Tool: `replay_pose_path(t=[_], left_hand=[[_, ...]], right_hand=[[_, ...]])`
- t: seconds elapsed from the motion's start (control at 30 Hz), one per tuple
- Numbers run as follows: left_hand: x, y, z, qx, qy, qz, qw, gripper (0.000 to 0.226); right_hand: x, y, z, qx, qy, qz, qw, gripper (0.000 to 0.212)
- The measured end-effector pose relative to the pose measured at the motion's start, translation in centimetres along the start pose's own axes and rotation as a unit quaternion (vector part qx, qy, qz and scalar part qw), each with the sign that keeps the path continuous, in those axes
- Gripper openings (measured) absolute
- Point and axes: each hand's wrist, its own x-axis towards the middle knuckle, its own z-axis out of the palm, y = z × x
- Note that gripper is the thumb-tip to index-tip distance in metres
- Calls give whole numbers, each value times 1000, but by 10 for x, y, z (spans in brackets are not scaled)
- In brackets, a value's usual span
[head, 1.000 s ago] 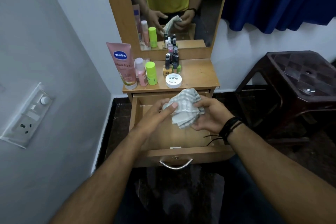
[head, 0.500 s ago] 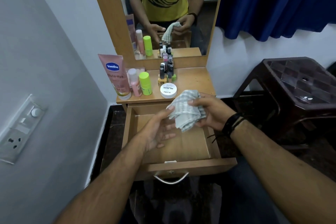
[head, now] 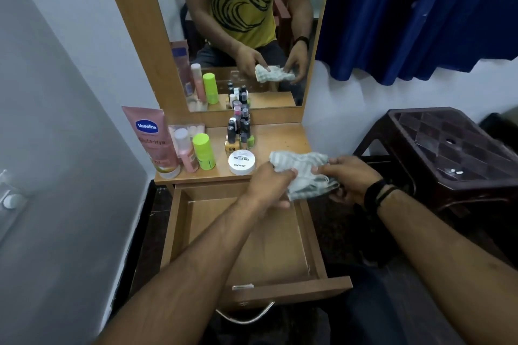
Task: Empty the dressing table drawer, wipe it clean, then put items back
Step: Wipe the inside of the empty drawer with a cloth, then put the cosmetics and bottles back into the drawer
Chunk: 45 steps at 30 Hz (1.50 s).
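Observation:
The wooden drawer [head: 312, 235] stands pulled out with nothing inside it. Above its back right corner I hold a crumpled grey checked cloth [head: 304, 169] between both hands. My left hand [head: 269, 185] grips its left end and my right hand [head: 346, 179] grips its right end. On the dressing table top [head: 280, 140] stand a pink Vaseline tube [head: 152, 140], a pink bottle [head: 186, 154], a green bottle [head: 204, 151], a cluster of small nail polish bottles [head: 238, 131] and a white round tub [head: 241, 161].
A mirror [head: 244, 28] rises behind the table top. A dark brown plastic stool [head: 448, 154] stands to the right, under a blue curtain [head: 420, 14]. A grey wall with a switch plate [head: 11, 199] is close on the left.
My left hand has risen from the drawer and taken hold of the cloth's left end. The cloth now stretches between both hands, further right and up by the table edge.

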Motion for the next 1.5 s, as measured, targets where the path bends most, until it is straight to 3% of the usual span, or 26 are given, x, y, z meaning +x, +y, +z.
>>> replay_pose_path(t=[0.07,0.13,0.23,0.3,0.47,0.6,0.9,1.1,1.37,1.5], left_hand=[[19,26,-6,66,33,43,996,21],[32,51,-12,203,98,91,970,44],[40,61,-9,333,149,98,926,83],[44,53,-4,372,130,95,914,77],[52,28,0,430,49,88,897,41],[59,25,7,445,23,77,892,41],[59,23,-4,443,30,83,892,46],[41,4,-17,417,53,108,901,48],[16,-17,-49,401,136,154,893,41],[15,-27,-60,382,166,146,898,44]], right_hand=[[19,-20,-1,13,42,-24,999,22],[40,-43,-1,3,58,-66,996,38],[61,-58,3,-151,110,-126,974,75],[63,-49,11,-247,117,-170,947,76],[68,-9,24,-397,129,-191,888,41],[76,-3,31,-421,160,-216,866,34],[77,-3,41,-444,132,-241,853,36],[69,-6,44,-484,119,-230,836,41],[46,-7,77,-473,190,-277,815,36],[38,-11,107,-424,144,-292,845,36]])
